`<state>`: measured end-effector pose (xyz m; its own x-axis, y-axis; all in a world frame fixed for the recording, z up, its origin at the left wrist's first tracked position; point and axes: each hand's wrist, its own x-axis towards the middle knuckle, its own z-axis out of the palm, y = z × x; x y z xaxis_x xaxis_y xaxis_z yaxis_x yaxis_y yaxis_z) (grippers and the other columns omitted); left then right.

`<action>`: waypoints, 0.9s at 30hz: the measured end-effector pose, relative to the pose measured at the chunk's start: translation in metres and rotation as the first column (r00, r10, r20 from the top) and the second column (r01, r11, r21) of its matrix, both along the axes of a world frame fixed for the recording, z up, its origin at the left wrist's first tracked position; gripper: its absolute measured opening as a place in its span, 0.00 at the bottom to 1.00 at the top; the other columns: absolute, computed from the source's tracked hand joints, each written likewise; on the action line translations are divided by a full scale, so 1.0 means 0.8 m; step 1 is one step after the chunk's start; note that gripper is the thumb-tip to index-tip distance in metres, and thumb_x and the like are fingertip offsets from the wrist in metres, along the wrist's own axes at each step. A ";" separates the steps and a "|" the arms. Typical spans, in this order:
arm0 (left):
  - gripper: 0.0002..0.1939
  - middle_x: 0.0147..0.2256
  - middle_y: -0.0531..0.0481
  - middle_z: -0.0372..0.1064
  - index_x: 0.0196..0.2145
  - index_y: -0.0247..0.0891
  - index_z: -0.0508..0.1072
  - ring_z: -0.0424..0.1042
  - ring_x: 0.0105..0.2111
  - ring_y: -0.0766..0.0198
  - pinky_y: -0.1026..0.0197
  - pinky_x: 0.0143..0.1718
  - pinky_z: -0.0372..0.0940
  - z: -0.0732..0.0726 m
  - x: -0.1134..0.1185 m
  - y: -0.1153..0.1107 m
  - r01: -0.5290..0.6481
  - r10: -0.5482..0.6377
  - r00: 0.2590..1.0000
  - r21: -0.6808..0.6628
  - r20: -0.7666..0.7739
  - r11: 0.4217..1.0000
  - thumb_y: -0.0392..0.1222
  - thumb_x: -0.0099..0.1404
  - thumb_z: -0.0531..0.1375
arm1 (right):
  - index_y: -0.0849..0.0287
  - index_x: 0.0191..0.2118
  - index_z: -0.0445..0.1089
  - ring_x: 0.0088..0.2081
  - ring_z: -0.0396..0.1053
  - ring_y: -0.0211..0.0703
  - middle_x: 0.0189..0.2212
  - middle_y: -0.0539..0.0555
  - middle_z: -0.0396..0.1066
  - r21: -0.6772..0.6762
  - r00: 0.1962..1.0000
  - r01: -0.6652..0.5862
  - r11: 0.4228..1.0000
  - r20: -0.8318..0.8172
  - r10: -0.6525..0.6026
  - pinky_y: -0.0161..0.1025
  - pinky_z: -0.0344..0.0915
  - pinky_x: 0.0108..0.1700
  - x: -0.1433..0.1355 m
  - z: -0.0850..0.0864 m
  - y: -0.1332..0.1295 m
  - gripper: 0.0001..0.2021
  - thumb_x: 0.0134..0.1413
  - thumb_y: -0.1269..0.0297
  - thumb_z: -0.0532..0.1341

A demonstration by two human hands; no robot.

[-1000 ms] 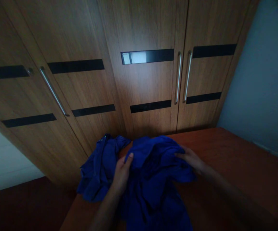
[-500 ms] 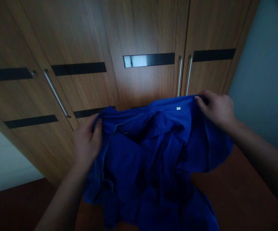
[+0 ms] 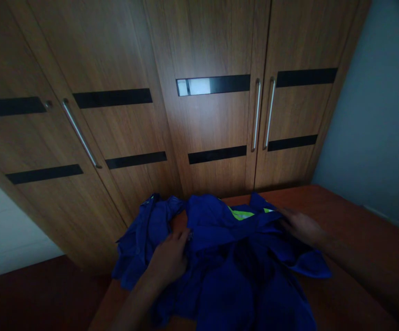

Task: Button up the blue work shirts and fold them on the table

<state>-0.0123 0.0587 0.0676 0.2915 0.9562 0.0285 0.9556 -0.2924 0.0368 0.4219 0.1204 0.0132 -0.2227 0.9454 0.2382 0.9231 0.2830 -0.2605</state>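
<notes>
The blue garment (image 3: 216,236) is soft matt cloth, heavily creased, with a yellow-green band (image 3: 242,214) that carries a paler, silvery strip. The other blue garment (image 3: 140,246) is similarly dull, rumpled fabric. The wardrobe doors (image 3: 213,122) look like smooth grained wood with a low sheen; their black inlay (image 3: 230,83) is glossy (it mirrors a bright patch). The handles (image 3: 256,115) are smooth, shiny metal. The red-brown surface (image 3: 344,218) seems smooth, possibly wood, though the light is dim.
</notes>
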 end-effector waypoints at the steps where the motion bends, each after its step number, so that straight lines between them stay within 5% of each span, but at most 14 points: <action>1: 0.33 0.54 0.40 0.63 0.61 0.40 0.54 0.64 0.52 0.52 0.51 0.52 0.59 0.010 0.008 -0.002 0.036 -0.036 0.999 0.070 0.006 0.997 0.35 0.57 0.54 | 0.53 0.51 0.67 0.47 0.70 0.51 0.48 0.57 0.71 -0.008 1.000 0.019 1.000 -0.007 -0.019 0.45 0.65 0.48 0.007 0.002 0.000 0.18 0.58 0.58 0.51; 4: 0.30 0.57 0.43 0.58 0.61 0.43 0.55 0.59 0.55 0.51 0.49 0.55 0.55 0.028 0.039 -0.006 0.159 -0.163 0.987 0.205 0.003 0.966 0.45 0.62 0.55 | 0.53 0.43 0.72 0.40 0.73 0.52 0.40 0.56 0.76 -0.007 0.987 0.133 0.991 -0.088 -0.133 0.44 0.67 0.42 0.025 0.006 0.001 0.18 0.59 0.52 0.49; 8: 0.22 0.49 0.43 0.65 0.54 0.43 0.64 0.64 0.49 0.50 0.47 0.50 0.58 0.015 0.074 0.003 0.302 -0.286 0.952 0.168 -0.111 0.938 0.43 0.62 0.58 | 0.57 0.38 0.72 0.38 0.74 0.51 0.36 0.57 0.76 0.014 0.917 0.217 0.976 -0.346 -0.199 0.43 0.68 0.41 0.038 -0.002 0.001 0.23 0.58 0.46 0.47; 13: 0.10 0.38 0.44 0.68 0.38 0.38 0.72 0.69 0.40 0.54 0.51 0.43 0.62 -0.003 0.080 0.025 0.254 -0.224 0.952 0.130 -0.209 0.958 0.37 0.66 0.51 | 0.56 0.41 0.72 0.42 0.73 0.51 0.41 0.56 0.76 -0.128 0.934 -0.033 0.991 -0.356 -0.015 0.44 0.68 0.46 0.040 -0.016 -0.016 0.20 0.53 0.48 0.54; 16: 0.12 0.39 0.44 0.68 0.35 0.38 0.73 0.69 0.41 0.56 0.56 0.41 0.64 0.008 0.070 0.028 0.243 -0.222 0.962 0.130 -0.158 0.961 0.41 0.67 0.51 | 0.55 0.38 0.74 0.43 0.73 0.52 0.42 0.56 0.75 -0.149 0.953 -0.112 0.982 -0.295 0.064 0.46 0.67 0.48 0.052 -0.013 -0.024 0.16 0.52 0.52 0.55; 18: 0.13 0.39 0.43 0.69 0.35 0.38 0.73 0.69 0.41 0.57 0.57 0.40 0.65 0.024 0.060 0.031 0.183 -0.167 0.978 0.126 -0.128 0.975 0.40 0.67 0.49 | 0.56 0.37 0.74 0.42 0.73 0.53 0.40 0.57 0.76 -0.148 0.967 -0.061 0.987 -0.254 0.021 0.48 0.67 0.48 0.065 0.001 -0.026 0.16 0.52 0.53 0.54; 21: 0.12 0.41 0.43 0.71 0.39 0.38 0.75 0.71 0.41 0.57 0.56 0.43 0.66 0.057 0.040 0.039 0.051 -0.053 0.999 0.127 0.007 0.991 0.38 0.65 0.51 | 0.57 0.40 0.73 0.42 0.73 0.54 0.41 0.60 0.76 -0.172 0.932 0.025 0.985 -0.353 -0.086 0.48 0.68 0.46 0.080 0.050 -0.033 0.16 0.50 0.54 0.57; 23: 0.12 0.41 0.46 0.73 0.41 0.40 0.75 0.72 0.41 0.57 0.54 0.46 0.65 0.089 0.026 0.046 0.043 -0.060 0.972 0.080 0.229 0.996 0.38 0.64 0.53 | 0.58 0.46 0.71 0.46 0.72 0.55 0.47 0.61 0.73 -0.224 0.799 -0.041 0.974 -0.592 -0.102 0.46 0.69 0.45 0.080 0.102 -0.042 0.20 0.47 0.55 0.61; 25: 0.14 0.41 0.47 0.75 0.44 0.40 0.75 0.73 0.42 0.57 0.55 0.47 0.66 0.128 0.015 0.049 0.097 -0.092 0.832 0.020 0.547 0.995 0.39 0.62 0.55 | 0.52 0.55 0.64 0.46 0.72 0.55 0.51 0.58 0.70 -0.274 0.611 -0.136 0.952 -0.780 -0.138 0.47 0.70 0.43 0.070 0.165 -0.055 0.25 0.49 0.57 0.60; 27: 0.19 0.42 0.48 0.75 0.51 0.40 0.71 0.74 0.38 0.60 0.57 0.41 0.70 0.174 0.009 0.045 0.124 -0.037 0.545 -0.036 0.838 0.992 0.41 0.61 0.57 | 0.48 0.54 0.66 0.41 0.75 0.51 0.48 0.55 0.73 -0.233 0.476 -0.081 0.969 -0.863 -0.168 0.45 0.71 0.37 0.055 0.231 -0.067 0.22 0.51 0.61 0.58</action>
<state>-0.0052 0.0950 0.2065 0.2533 0.9408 0.2251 0.4540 -0.3211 0.8311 0.4663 0.0665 0.1983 0.0263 0.9965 0.0790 0.1883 0.0727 -0.9794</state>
